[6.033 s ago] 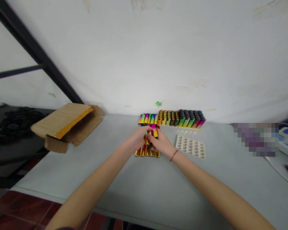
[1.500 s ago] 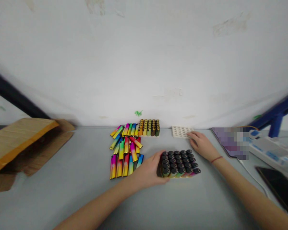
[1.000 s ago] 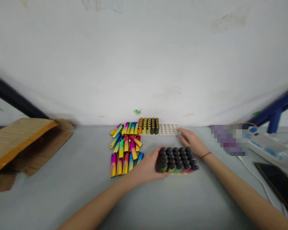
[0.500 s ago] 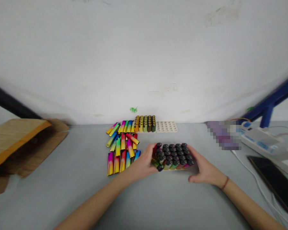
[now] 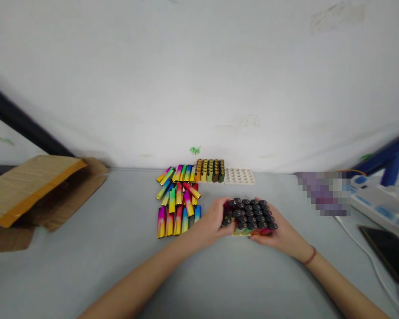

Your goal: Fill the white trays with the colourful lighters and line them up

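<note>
Between my two hands stands a tight block of black-topped lighters (image 5: 251,215), set upright in rows, with coloured bodies and a pale tray edge at the bottom. My left hand (image 5: 214,221) is closed around the block's left end, where a few lighters lean out of line. Against the right end presses my right hand (image 5: 279,230), its thumb along the lower front and its other fingers partly hidden behind. To the left, shiny rainbow-coloured lighters (image 5: 177,199) lie in loose groups on the grey table.
At the wall stands a rack of gold-topped lighters (image 5: 209,170), beside a white holed tray (image 5: 240,176). An open cardboard box (image 5: 40,190) is at the left. On the right are a power strip (image 5: 375,204), a white cable (image 5: 359,248) and a black phone (image 5: 389,252).
My right thumb has come in from apart to the block's front, and that hand now grips its end. My left hand stays on the left end. The whole view has shifted sideways.
</note>
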The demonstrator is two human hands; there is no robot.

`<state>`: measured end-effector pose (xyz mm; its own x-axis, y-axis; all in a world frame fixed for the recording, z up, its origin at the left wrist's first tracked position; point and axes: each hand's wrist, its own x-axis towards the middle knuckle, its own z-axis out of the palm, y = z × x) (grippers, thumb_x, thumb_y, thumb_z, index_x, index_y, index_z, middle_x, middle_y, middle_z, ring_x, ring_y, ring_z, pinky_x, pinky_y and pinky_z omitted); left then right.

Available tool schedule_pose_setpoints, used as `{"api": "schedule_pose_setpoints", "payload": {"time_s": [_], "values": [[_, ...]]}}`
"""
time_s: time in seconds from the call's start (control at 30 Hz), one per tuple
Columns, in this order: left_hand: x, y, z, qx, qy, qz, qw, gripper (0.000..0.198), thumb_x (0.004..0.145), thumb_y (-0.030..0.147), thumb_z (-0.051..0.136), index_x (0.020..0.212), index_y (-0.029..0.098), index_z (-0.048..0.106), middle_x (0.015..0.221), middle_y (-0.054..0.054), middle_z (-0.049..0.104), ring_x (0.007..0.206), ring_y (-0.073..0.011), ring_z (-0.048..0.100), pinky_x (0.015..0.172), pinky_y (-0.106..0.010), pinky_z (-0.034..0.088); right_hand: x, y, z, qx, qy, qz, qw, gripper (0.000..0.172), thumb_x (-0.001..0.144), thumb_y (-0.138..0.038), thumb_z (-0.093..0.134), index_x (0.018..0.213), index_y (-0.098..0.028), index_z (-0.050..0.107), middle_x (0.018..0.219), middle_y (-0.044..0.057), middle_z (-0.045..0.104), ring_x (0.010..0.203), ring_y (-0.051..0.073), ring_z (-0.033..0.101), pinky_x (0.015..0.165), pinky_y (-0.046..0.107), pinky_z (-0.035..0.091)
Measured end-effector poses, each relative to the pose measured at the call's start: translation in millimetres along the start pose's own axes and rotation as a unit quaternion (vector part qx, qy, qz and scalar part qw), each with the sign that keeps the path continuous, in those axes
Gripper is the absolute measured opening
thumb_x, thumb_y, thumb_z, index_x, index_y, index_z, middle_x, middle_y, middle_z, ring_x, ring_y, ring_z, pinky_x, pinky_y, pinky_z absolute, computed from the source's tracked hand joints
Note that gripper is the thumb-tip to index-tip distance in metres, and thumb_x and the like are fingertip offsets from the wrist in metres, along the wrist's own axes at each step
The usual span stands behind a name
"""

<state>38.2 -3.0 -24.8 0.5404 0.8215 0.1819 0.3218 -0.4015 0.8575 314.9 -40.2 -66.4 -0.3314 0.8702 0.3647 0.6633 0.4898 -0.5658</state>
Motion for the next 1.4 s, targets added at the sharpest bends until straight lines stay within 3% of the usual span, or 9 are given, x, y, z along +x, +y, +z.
{"api": "schedule_pose_setpoints", "payload": {"time_s": [0.27,0.47,0.63,0.83,0.93,1.03,1.2,1.3,1.4], "values": [[3.0,-2.5,0.5,-0.044,0.019,-0.05,0.998,0.076,0.068,0.033,0.085,0.135,0.014,0.054,0.13,-0.017,0.068,0.122,-0.0347,0.065,0.111,-0.051,0.051,3.9,-4.7,-2.8,-0.012,-0.004,-0.016,1.0,0.079,0.081,-0.058,0.081,0.146,-0.022,0.056,0.144,0.017,0.066,0.13,0.04,0.065,0.112,0.058,0.053],[-0.9,-1.2,-0.4,-0.045,0.021,-0.092,0.995,0.053,0.075,0.035,0.079,0.121,0.02,0.056,0.106,-0.009,0.074,0.107,-0.0306,0.07,0.1,-0.047,0.056,6.7,-7.2,-2.8,0.007,-0.011,-0.002,1.0,0.08,0.082,-0.06,0.08,0.147,-0.021,0.055,0.141,0.018,0.067,0.13,0.04,0.065,0.112,0.06,0.052],[-0.4,4.8,-1.9,-0.047,0.021,-0.087,0.995,0.049,0.076,0.035,0.076,0.116,0.02,0.053,0.099,-0.006,0.073,0.096,-0.0262,0.071,0.092,-0.042,0.057,6.7,-6.4,-2.1,0.009,-0.007,-0.005,1.0,0.079,0.082,-0.059,0.08,0.146,-0.02,0.056,0.141,0.019,0.067,0.13,0.04,0.065,0.112,0.06,0.052],[2.8,16.7,-7.6,-0.108,0.102,-0.095,0.984,0.044,0.074,0.036,0.074,0.109,0.021,0.054,0.102,-0.006,0.069,0.092,-0.0203,0.067,0.091,-0.037,0.056,5.8,-7.5,-2.4,0.005,-0.004,-0.002,1.0,0.079,0.081,-0.058,0.08,0.146,-0.021,0.055,0.14,0.017,0.067,0.13,0.039,0.064,0.112,0.058,0.053],[8.9,15.9,-29.5,-0.163,0.156,-0.148,0.963,0.043,0.074,0.043,0.075,0.106,0.02,0.055,0.097,-0.004,0.068,0.083,-0.0184,0.066,0.078,-0.034,0.058,6.8,-10.0,-3.9,0.008,-0.01,-0.001,1.0,0.075,0.082,-0.056,0.08,0.143,-0.021,0.056,0.139,0.017,0.068,0.129,0.039,0.065,0.112,0.057,0.053],[22.4,10.6,-75.6,-0.194,0.211,-0.238,0.928,0.044,0.074,0.044,0.074,0.106,0.021,0.056,0.086,0.0,0.067,0.068,-0.0153,0.063,0.061,-0.028,0.055,7.4,-11.4,-5.0,0.012,-0.011,0.003,1.0,0.073,0.08,-0.055,0.081,0.142,-0.023,0.058,0.137,0.016,0.07,0.126,0.04,0.067,0.111,0.057,0.054],[58.7,-0.7,-153.2,-0.138,0.137,-0.36,0.912,0.027,0.07,0.03,0.073,0.089,0.02,0.057,0.071,0.0,0.068,0.06,-0.0168,0.065,0.053,-0.026,0.054,5.8,-7.4,-1.8,0.011,-0.001,-0.003,1.0,0.074,0.08,-0.055,0.081,0.143,-0.023,0.058,0.137,0.016,0.069,0.127,0.04,0.066,0.111,0.058,0.054],[79.4,-10.8,-166.3,-0.087,0.118,-0.377,0.914,0.021,0.07,0.029,0.073,0.083,0.02,0.06,0.069,-0.003,0.07,0.063,-0.0192,0.068,0.058,-0.028,0.056,4.7,-4.4,1.5,0.009,0.004,-0.004,1.0,0.076,0.08,-0.057,0.081,0.144,-0.022,0.058,0.137,0.016,0.069,0.127,0.04,0.066,0.111,0.058,0.054],[90.3,-22.7,-161.0,-0.034,0.112,-0.378,0.918,0.017,0.071,0.028,0.073,0.081,0.02,0.061,0.065,-0.002,0.069,0.064,-0.0194,0.067,0.059,-0.028,0.054,3.8,-3.0,3.5,0.005,-0.004,-0.003,1.0,0.077,0.081,-0.058,0.079,0.145,-0.021,0.057,0.138,0.017,0.069,0.13,0.041,0.064,0.113,0.06,0.052]]}}
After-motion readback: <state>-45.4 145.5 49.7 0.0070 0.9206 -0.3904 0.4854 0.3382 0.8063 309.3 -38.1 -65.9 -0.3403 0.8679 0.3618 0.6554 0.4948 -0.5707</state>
